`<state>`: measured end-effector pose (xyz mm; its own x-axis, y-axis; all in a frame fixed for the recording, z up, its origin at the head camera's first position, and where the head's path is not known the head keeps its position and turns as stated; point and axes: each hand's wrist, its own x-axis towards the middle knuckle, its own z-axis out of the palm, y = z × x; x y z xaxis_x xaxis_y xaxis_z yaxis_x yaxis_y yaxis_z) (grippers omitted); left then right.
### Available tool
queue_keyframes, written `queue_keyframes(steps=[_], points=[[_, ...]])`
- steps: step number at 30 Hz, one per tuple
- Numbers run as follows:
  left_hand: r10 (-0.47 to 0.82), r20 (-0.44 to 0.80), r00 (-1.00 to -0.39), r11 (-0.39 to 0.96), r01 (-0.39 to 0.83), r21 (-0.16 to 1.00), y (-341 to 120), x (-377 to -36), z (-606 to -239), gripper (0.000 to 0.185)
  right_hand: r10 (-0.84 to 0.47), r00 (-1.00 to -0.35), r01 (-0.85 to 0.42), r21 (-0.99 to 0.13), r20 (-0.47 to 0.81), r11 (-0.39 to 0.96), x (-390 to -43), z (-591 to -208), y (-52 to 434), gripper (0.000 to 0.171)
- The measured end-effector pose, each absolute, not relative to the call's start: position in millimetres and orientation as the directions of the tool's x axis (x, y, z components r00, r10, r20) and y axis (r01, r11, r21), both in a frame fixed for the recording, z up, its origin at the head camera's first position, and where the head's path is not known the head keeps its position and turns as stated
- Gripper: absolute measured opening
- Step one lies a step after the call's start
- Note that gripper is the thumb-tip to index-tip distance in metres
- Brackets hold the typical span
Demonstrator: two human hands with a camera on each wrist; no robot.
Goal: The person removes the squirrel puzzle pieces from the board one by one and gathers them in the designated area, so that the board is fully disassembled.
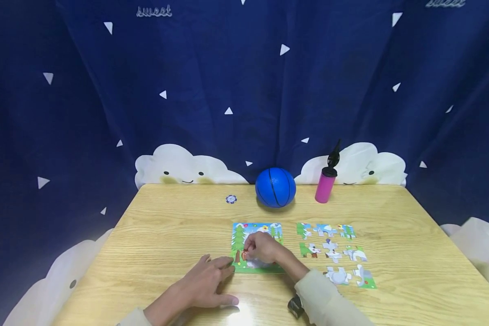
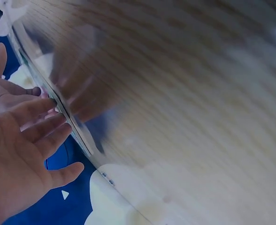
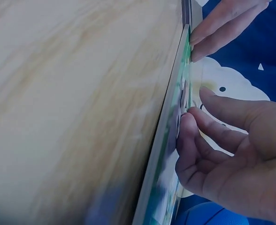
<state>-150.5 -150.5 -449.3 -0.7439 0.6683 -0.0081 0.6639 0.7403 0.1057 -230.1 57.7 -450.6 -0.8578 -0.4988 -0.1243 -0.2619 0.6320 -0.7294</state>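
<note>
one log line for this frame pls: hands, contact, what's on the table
left hand: flat, fingertips on puzzle board edge | right hand: pinching puzzle piece over board | loose pieces right of board

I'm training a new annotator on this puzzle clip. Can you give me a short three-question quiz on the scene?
1. True or false: the left hand lies flat on the table with fingertips at the puzzle board.
2. Which stands right of the blue ball? A) a red cup B) a pink pump C) a book
3. Where do the loose pieces lie relative to the board?

Key:
1. True.
2. B.
3. To its right, spread in rows on the table, apart from the right hand, whose fingers press on the board.
</note>
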Motion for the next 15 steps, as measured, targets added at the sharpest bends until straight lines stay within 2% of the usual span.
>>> queue_keyframes(steps=[6,15], points=[[0.664,-0.022,-0.748,0.745,0.658,0.108,-150.5,-149.9,-450.1,0.083,-0.523,-0.842,-0.286,-0.713,-0.132,0.64,-230.4,-450.0,54.6,0.017],[0.661,-0.038,-0.749,0.748,0.654,0.113,-148.7,-148.8,-448.4,0.082,-0.524,-0.84,-0.278,-0.72,-0.138,0.636,-233.9,-446.0,53.4,0.015]])
